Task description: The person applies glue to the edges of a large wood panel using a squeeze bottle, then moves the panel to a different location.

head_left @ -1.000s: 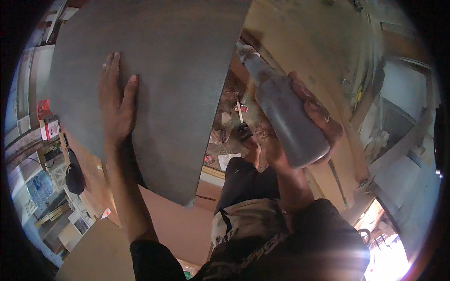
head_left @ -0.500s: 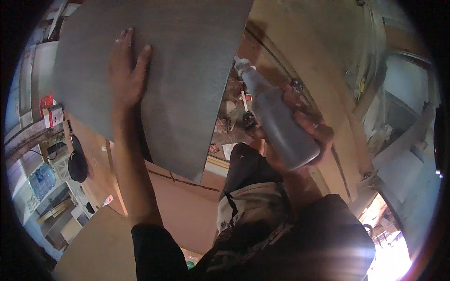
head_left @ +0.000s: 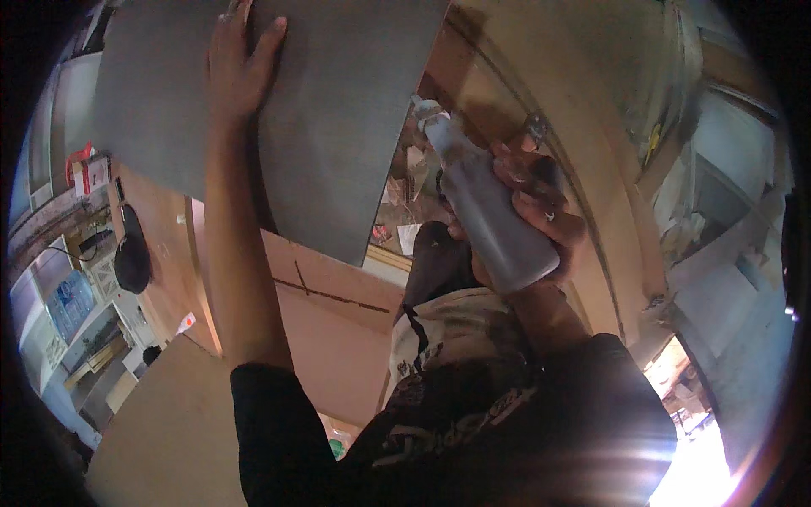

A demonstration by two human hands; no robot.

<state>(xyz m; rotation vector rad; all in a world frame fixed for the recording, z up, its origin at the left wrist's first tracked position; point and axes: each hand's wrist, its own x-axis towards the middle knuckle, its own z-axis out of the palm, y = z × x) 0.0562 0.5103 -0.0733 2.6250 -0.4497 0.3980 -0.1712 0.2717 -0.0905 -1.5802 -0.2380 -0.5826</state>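
A large grey panel fills the upper left, its right edge running down to a corner near my knee. Flat on its surface rests my left hand, fingers stretched and nothing held. My right hand is wrapped round a grey squeeze bottle with a whitish crusted nozzle. The bottle tilts up and to the left, its nozzle tip close to the panel's right edge; whether the two touch I cannot tell. Part of my right palm is hidden behind the bottle.
A long brown board runs down the right side. Scraps litter the floor between it and the panel. A tan board lies lower left, with a small red-tipped white bottle by its edge. Left stands a red-and-white box.
The whole view has shifted, so the panel and boards sit higher in the picture. My left hand appears higher, still flat on the panel. The bottle has moved slightly left, still in my right hand.
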